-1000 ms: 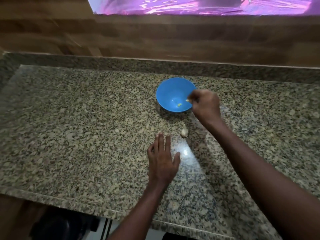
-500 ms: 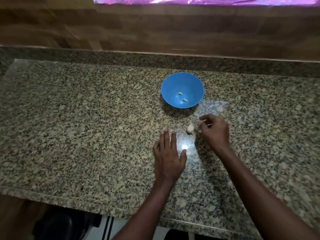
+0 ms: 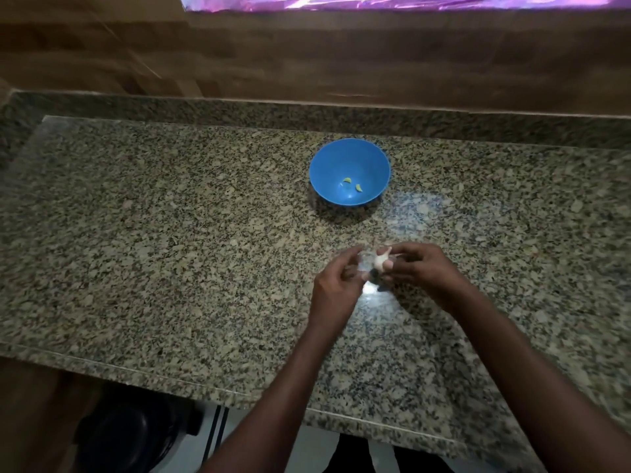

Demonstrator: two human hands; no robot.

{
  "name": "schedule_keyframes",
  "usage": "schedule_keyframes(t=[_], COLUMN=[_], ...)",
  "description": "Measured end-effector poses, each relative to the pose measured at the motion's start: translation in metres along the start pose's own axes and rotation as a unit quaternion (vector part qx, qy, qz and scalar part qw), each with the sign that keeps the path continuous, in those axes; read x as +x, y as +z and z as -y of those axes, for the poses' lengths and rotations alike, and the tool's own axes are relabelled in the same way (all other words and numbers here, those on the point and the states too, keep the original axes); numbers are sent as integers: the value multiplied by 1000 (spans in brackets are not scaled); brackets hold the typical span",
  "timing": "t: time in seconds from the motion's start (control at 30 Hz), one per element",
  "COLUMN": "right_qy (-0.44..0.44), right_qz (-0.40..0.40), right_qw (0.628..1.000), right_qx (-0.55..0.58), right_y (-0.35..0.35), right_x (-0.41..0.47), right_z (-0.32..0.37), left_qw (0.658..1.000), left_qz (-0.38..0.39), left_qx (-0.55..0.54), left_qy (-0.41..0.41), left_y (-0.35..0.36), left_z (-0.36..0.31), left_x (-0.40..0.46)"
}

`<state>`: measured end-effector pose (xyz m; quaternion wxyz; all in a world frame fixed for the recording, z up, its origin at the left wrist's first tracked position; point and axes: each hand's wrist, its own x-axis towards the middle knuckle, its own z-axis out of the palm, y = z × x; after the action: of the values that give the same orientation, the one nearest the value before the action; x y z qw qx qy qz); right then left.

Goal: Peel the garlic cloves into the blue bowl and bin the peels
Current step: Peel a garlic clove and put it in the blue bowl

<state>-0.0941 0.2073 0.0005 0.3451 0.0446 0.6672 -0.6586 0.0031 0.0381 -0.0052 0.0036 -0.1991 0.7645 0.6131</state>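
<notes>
The right hand (image 3: 421,269) pinches a small piece of garlic (image 3: 380,262) just above the worktop (image 3: 170,233), near the front edge. The left hand (image 3: 336,285) is right beside it with fingers curled, but it is too blurry to tell if it grips the garlic too. The blue bowl (image 3: 324,158) sits farther back with two peeled cloves (image 3: 352,184) inside. The garlic is tiny and could slip and roll off the worktop. The peel is thin and light, so bits may drop on the worktop or stick to fingers. A peel could also fall into the bowl by mistake.
</notes>
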Motion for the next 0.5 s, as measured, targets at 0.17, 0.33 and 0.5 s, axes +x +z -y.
schedule_keyframes(t=[0.17,0.33,0.5], right_qy=[8,8,16], right_qz=[1,-2,1], right_qw=[999,993,997], right_qx=[45,115,75], right_y=[-25,-39,-40], right_x=[-26,-42,-51], right_z=[-6,-6,1], left_qw=[993,988,986], left_qz=[75,87,100], left_qx=[-82,-112,-127], left_qy=[-41,-61,-46], left_y=[17,27,33], left_z=[-27,-35,-40], left_x=[-5,-7,-13])
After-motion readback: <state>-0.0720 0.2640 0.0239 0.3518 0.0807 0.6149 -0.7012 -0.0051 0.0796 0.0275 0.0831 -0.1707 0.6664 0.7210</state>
